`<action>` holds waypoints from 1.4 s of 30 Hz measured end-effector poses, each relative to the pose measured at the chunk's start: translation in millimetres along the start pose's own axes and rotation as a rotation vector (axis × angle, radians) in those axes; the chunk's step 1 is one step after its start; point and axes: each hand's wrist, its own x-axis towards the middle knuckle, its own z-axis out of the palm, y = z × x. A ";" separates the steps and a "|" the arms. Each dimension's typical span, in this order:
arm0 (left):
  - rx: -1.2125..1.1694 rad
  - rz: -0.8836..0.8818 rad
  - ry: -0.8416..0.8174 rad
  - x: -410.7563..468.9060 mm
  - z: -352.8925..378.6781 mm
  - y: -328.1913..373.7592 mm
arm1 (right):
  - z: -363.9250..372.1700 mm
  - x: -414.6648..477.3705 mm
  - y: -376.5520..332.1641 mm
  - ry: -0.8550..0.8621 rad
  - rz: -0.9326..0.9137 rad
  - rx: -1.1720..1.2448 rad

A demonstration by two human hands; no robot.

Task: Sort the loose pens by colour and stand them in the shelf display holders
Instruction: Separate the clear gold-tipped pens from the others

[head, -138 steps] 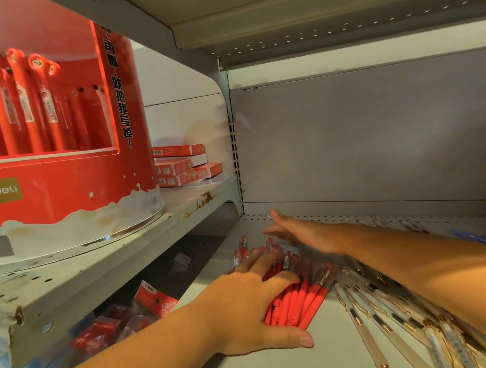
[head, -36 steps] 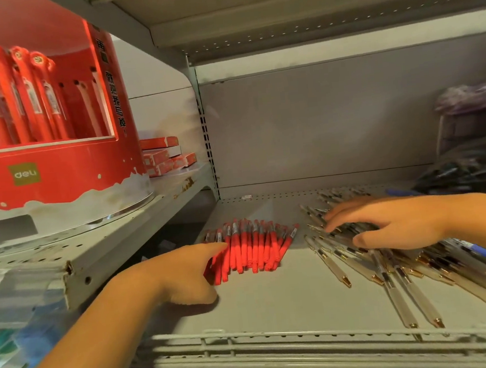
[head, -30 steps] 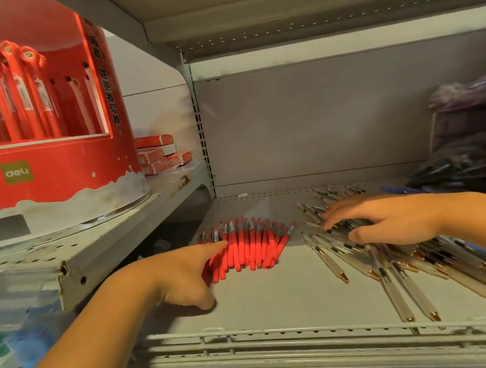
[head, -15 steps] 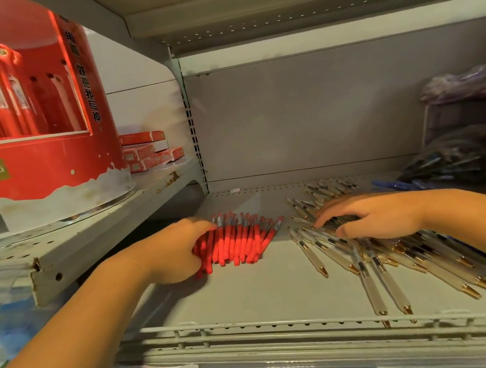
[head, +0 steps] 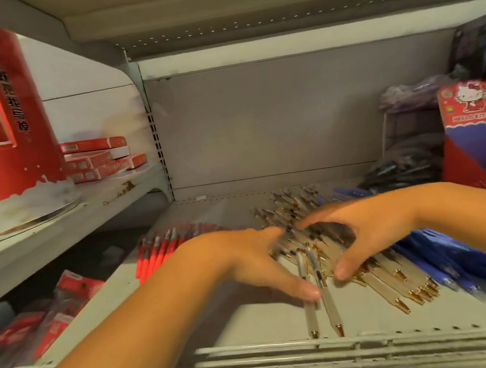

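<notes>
**Both hands bracket the clear pens**

Through the head camera I see the left hand (head: 243,261) and the right hand (head: 371,231) facing each other across the heap of clear gold-tipped pens (head: 391,285) on the shelf (head: 249,328). Both hands are spread, thumbs wide of forefingers, with the pens between and under the fingertips. The left thumb touches two strays. Red pens (head: 156,254) lie just left of the heap and blue pens (head: 439,260) to its right.

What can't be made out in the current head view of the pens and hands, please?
Head view:
Left hand, right hand: blurred; whether either holds a pen is unclear.
Red pens: near ends hidden by the left forearm.
Clear gold-tipped pens: pile's middle covered by both hands, motion-blurred.
Red display holder: cut off by the left edge.
</notes>
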 end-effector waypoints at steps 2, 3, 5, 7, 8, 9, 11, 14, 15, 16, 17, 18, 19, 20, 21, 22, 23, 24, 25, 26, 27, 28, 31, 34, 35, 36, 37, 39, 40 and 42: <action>0.067 -0.005 -0.091 3.4 14.7 7.6 | 8.5 -4.2 6.3 -0.031 -0.034 0.034; 0.101 0.007 -0.110 4.8 22.7 10.0 | 12.2 -4.7 9.2 -0.047 -0.052 0.040; 0.116 0.038 -0.120 5.0 32.5 11.3 | 16.2 -1.9 11.5 -0.061 -0.059 0.008; 0.098 0.072 -0.138 2.0 32.0 9.4 | 17.0 3.2 12.4 -0.026 -0.048 -0.055; 0.088 0.087 -0.148 0.5 30.0 8.0 | 17.2 6.0 12.9 -0.001 -0.047 -0.075; 0.080 0.101 -0.153 0.2 27.9 6.9 | 17.5 8.0 13.3 0.024 -0.049 -0.081; 0.088 0.120 -0.139 1.1 27.2 6.2 | 18.5 9.4 13.4 0.062 -0.062 -0.092; 0.163 0.130 -0.069 5.1 32.5 6.9 | 19.8 10.3 12.0 0.139 -0.071 -0.133; 0.196 0.123 -0.033 6.9 34.3 7.1 | 20.0 11.1 10.7 0.175 -0.076 -0.144; 0.229 0.110 0.006 9.1 35.2 7.3 | 20.2 12.3 9.7 0.213 -0.083 -0.151; 0.258 0.094 0.043 11.2 35.1 7.5 | 20.7 13.8 8.9 0.248 -0.086 -0.155; 0.278 0.079 0.070 12.8 34.3 7.9 | 21.3 15.1 8.4 0.275 -0.082 -0.160; 0.291 0.072 0.090 13.5 33.2 8.5 | 22.2 16.0 8.2 0.292 -0.068 -0.166; 0.297 0.072 0.103 13.6 32.2 9.0 | 22.6 16.8 8.5 0.301 -0.056 -0.162; 0.295 0.077 0.109 12.9 31.3 9.0 | 22.7 17.2 9.2 0.303 -0.050 -0.147; 0.281 0.077 0.108 11.7 31.0 8.5 | 22.1 17.4 9.9 0.300 -0.052 -0.124; 0.258 0.070 0.100 9.8 31.1 7.6 | 21.3 17.6 10.7 0.294 -0.056 -0.099; 0.229 0.058 0.089 7.9 31.5 6.7 | 20.6 17.9 11.3 0.289 -0.057 -0.077; 0.195 0.048 0.081 6.0 32.1 6.0 | 20.4 18.3 11.8 0.289 -0.050 -0.058; 0.163 0.044 0.073 4.4 33.0 5.9 | 20.7 19.2 12.2 0.296 -0.038 -0.044; 0.146 0.050 0.060 3.3 33.8 7.1 | 21.5 20.0 12.1 0.308 -0.023 -0.036; 0.150 0.060 0.040 2.3 34.6 9.2 | 22.8 20.9 11.8 0.323 -0.008 -0.027; 0.198 0.075 0.035 6.3 39.1 15.0 | 25.8 23.2 9.8 0.383 0.011 0.023; 0.229 0.120 0.188 16.1 42.6 15.7 | 27.5 24.3 7.0 0.458 0.014 0.083; 0.228 0.130 0.221 18.0 42.0 15.3 | 28.3 24.5 6.3 0.477 0.009 0.099; 0.210 0.132 0.228 19.1 40.8 14.9 | 28.7 24.9 5.4 0.489 0.006 0.104; 0.182 0.129 0.208 19.6 39.7 14.1 | 29.2 24.9 4.4 0.495 0.013 0.101; 0.125 0.103 0.128 18.7 39.8 13.6 | 28.8 25.0 2.6 0.498 0.055 0.089; 0.118 0.090 0.105 17.7 41.0 15.6 | 28.5 25.1 1.9 0.497 0.081 0.087; 0.158 0.060 0.096 18.0 44.2 23.3 | 27.6 25.2 -1.1 0.478 0.133 0.074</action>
